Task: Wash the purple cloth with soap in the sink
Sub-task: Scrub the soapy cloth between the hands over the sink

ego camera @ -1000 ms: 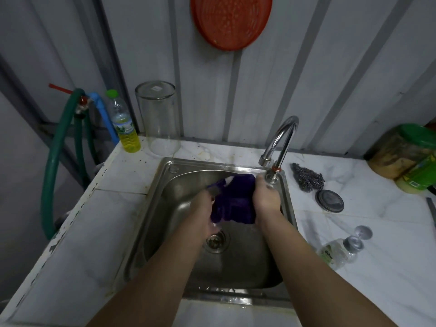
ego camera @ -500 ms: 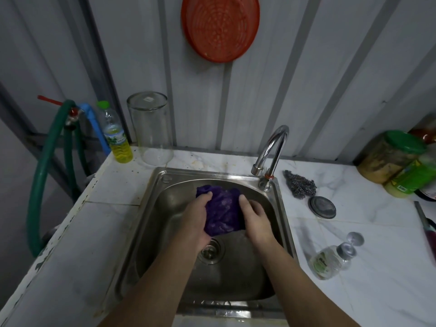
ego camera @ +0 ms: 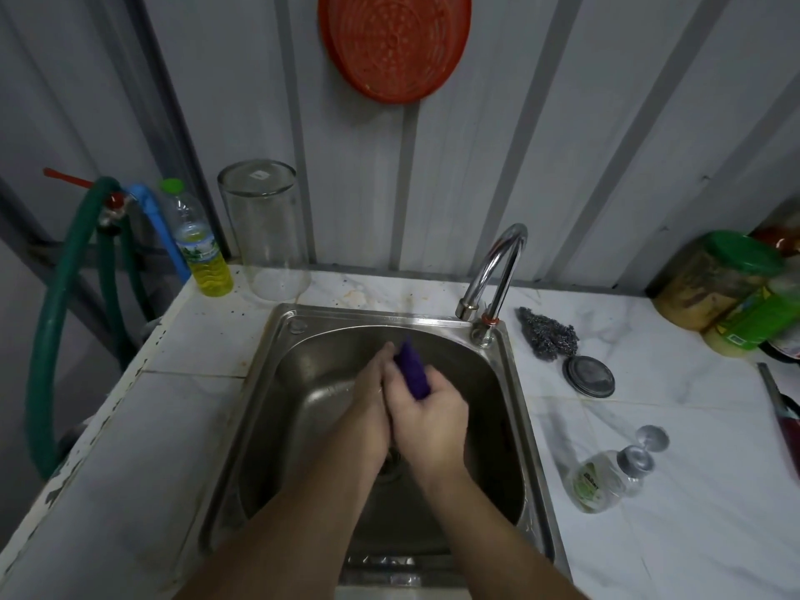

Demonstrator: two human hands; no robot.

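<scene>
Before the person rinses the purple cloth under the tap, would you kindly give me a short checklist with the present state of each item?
1. Cloth held firmly: ok. The purple cloth is squeezed between the left hand and the right hand.
2. Cloth over the sink: ok, the hands are above the basin.
3. Cloth under the tap spout: not ok, it sits left of the spout.
4. Water running: cannot tell, no stream is visible.
5. Drain open: cannot tell, the hands hide most of it.
6. Soap bottle within reach: ok, lying on its side on the counter, right of the sink.
</scene>
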